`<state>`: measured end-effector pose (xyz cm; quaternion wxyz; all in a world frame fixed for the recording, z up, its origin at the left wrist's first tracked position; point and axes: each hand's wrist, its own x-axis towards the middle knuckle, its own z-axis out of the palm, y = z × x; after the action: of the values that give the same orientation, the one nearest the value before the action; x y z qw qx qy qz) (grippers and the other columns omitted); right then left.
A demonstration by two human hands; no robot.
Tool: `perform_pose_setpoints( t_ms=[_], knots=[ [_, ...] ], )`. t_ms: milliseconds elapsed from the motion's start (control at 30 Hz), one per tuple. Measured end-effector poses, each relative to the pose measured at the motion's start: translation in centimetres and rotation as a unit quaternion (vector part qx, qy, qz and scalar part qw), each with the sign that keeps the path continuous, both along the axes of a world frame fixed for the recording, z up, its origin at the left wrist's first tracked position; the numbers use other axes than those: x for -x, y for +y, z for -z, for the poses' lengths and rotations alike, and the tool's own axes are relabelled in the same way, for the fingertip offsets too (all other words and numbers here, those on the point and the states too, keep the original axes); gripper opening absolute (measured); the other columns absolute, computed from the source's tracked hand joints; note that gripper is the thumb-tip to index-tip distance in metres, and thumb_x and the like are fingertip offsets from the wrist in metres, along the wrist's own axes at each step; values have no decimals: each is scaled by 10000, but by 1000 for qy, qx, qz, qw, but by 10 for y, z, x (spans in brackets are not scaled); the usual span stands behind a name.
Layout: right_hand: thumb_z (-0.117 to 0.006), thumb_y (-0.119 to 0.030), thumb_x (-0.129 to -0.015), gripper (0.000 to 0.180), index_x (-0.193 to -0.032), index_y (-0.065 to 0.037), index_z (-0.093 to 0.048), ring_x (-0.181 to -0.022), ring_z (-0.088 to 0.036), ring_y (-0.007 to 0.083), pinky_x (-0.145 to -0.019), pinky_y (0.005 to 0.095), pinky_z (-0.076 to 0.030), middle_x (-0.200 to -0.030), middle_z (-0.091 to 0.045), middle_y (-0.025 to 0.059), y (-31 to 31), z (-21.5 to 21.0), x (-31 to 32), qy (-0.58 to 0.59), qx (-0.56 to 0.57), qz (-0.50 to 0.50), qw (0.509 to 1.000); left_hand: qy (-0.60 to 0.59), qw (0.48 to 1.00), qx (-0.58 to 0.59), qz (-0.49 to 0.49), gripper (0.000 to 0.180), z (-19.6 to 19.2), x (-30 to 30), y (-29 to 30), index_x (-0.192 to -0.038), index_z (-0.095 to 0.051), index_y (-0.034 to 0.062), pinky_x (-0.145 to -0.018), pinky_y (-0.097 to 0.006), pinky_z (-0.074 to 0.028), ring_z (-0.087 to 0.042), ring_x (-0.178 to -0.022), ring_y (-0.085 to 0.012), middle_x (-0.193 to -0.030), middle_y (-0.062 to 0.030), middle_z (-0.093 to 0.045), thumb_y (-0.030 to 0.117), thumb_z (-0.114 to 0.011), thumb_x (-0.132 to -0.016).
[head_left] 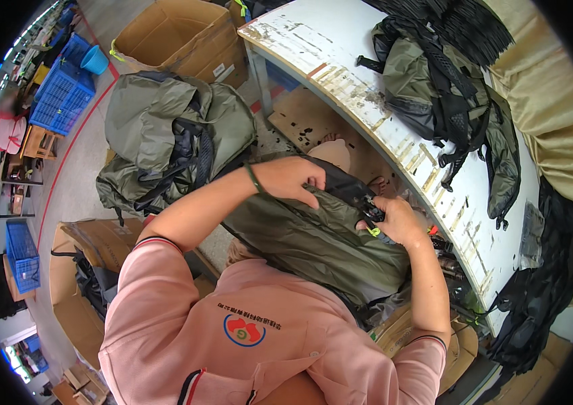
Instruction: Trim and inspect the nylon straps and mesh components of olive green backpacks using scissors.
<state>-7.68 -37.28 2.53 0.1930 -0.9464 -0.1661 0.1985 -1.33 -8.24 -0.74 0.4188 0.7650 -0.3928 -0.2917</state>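
Left hand (290,179): fingers curled in, thumb nearly closed against them, with the upper edge of the bag (300,233) pinched between. Right hand (400,219): fingers bent and closed around black buckles (371,209) near the same edge; how firmly the individual fingers grip, I cannot tell. The bag lies across my lap, left of the table and below its near edge. Its cloth is olive green, thin and slightly shiny, creased in long folds that slant down to the right; a black panel (337,179) shows along the far side. A yellow-green tab (373,231) sits just below the buckles, by my right fingertips. Table (340,54): white top, scuffed, with strips of brown residue along the near edge. On it, toward the far side, a heap of olive and black bags (411,77) with straps hanging loose, and a clear packet (531,233) nearer the right end. Beneath the table, a brown board (300,111) strewn with small black scraps. To my left, a pile of olive bags (178,135), flaps and black straps tangled; behind it an open carton (178,34), and closer to me a second carton (64,304) holding black material. Floor (74,185): grey, crossed by a red line. Beyond the line, blue crates (64,94) and a light-blue bucket (95,61). Far right, a gold curtain (550,81) hangs in folds behind the table.
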Motion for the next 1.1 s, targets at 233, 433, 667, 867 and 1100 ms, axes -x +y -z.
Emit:
perform_pose_setpoints(
  t_ms=[233,433,667,867,1100],
  knots=[
    [-799,-444,-637,473,-849,-49,-646,-748,-602,374,-668,447,-455,-709,-621,163,-10,13,8,24,-97,109,989,62,988,66,-124,299,14,-18,90,-1041,-616,34,-843,-282,-462,-575,-978,-145,-1045,-55,-605,52,-742,-770],
    [-795,-449,-640,470,-811,-61,-593,-703,-570,285,-713,371,-383,-726,-625,90,20,-14,-2,-111,-61,21,992,238,934,189,-186,246,21,2,76,-1057,-637,10,-820,-227,-472,-582,-910,-65,-987,-4,-652,5,-689,-817],
    [-781,-474,-647,475,-797,-71,-578,-752,-593,261,-707,349,-351,-718,-617,85,52,-34,-14,-147,-43,-21,988,282,914,211,-201,248,-3,12,47,-1056,-640,-1,-823,-229,-473,-588,-894,-68,-992,-12,-661,36,-692,-817],
    [-766,-471,-667,468,-793,-67,-568,-755,-598,273,-719,358,-351,-717,-616,96,55,-41,-16,-149,-8,-34,988,275,913,212,-214,237,-7,13,42,-1022,-657,-1,-797,-219,-467,-582,-867,-56,-952,-4,-666,55,-719,-800],
    [-778,-422,-657,434,-792,-64,-571,-745,-603,278,-723,360,-355,-714,-619,115,56,-46,-13,-167,2,-41,985,295,904,215,-222,198,-10,16,38,-986,-662,-14,-775,-236,-490,-603,-830,-67,-926,-17,-678,17,-714,-797]
  ],
)
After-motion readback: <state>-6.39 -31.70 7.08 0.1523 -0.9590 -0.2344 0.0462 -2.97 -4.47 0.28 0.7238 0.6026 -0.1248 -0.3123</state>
